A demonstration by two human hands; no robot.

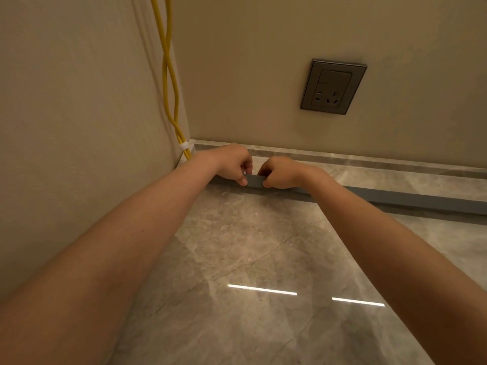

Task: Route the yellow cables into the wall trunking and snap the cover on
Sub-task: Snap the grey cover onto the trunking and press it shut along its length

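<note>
Left grip: my left grip (232, 162) is closed on the grey strip (395, 197). The thumb is on the near side and the curled fingers go over the top.
Right grip: my right grip (282, 172) is closed on the same strip, just beside the left one. The thumb is in front and the fingers are curled over it.
Gap between the grips: a short bit of the strip shows between my two thumbs.
Grey strip: it is long and thin. It lies low on the floor (263, 246) along the foot of the back wall (263, 75) and runs off to the right edge. Its left end is hidden by my left arm. I cannot tell if a lid is on it.
Yellow cables (168, 83): two of them hang down in the corner, where the left wall (79, 101) meets the back wall. They cross over each other on the way down.
White tie (184, 146): it holds the two cables together near the bottom, just above my left wrist.
Cable ends: they go down behind my left arm, so I cannot see where they end.
Socket (333, 86): a grey one sits on the back wall, up and to the right of my grips.
Floor: shiny stone with two bright lines of light on it.
</note>
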